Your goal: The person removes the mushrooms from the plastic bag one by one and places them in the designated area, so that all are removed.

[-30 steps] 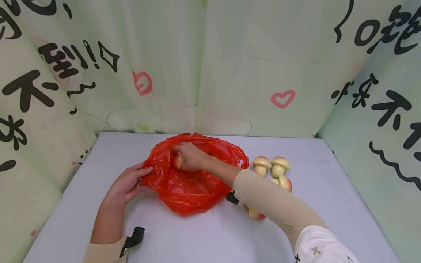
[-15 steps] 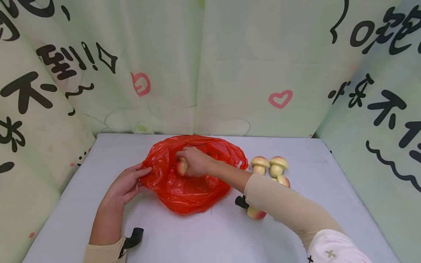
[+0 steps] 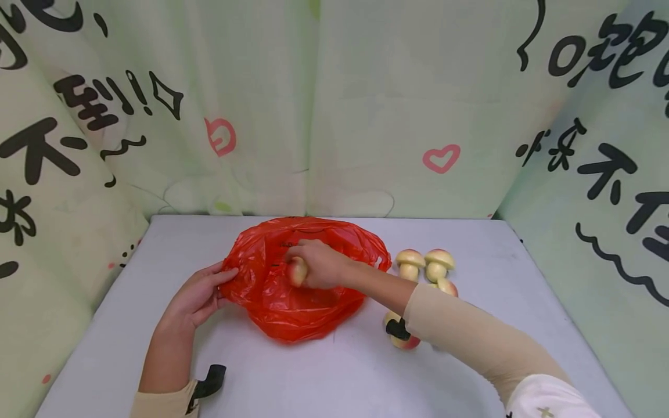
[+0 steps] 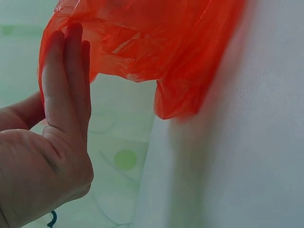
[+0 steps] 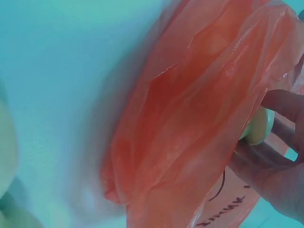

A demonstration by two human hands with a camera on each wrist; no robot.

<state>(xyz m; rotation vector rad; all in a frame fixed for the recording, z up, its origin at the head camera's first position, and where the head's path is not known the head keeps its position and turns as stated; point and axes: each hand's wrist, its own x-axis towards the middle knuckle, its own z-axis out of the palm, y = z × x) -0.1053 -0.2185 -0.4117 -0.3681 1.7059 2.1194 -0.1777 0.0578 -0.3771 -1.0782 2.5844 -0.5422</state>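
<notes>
A thin red plastic bag [image 3: 292,325] lies on the table with its mouth spread open, facing up. My left hand [image 3: 198,293] pinches the bag's left rim between thumb and fingers; in the left wrist view the fingers [image 4: 59,90] are nearly straight and lie behind or against the film. Over the bag's mouth, my right hand [image 3: 321,265] grips a toy mushroom [image 3: 298,271] with a reddish, cream surface. The right wrist view shows the mushroom [image 5: 260,126] between thumb and fingers, partly covered by the bag's edge. The bag's bottom is hidden.
To the right of the bag stand several similar mushrooms [image 3: 410,264] with cream stems. Some lie nearer the front [image 3: 407,342], partly covered by the right sleeve [image 3: 465,325] and a black wrist mount [image 3: 398,330]. Printed curtains [image 3: 366,116] enclose the white table [image 3: 292,383].
My right hand, with the mushroom in it, has shifted a little right and toward me within the bag's mouth. My left hand keeps its place on the rim.
</notes>
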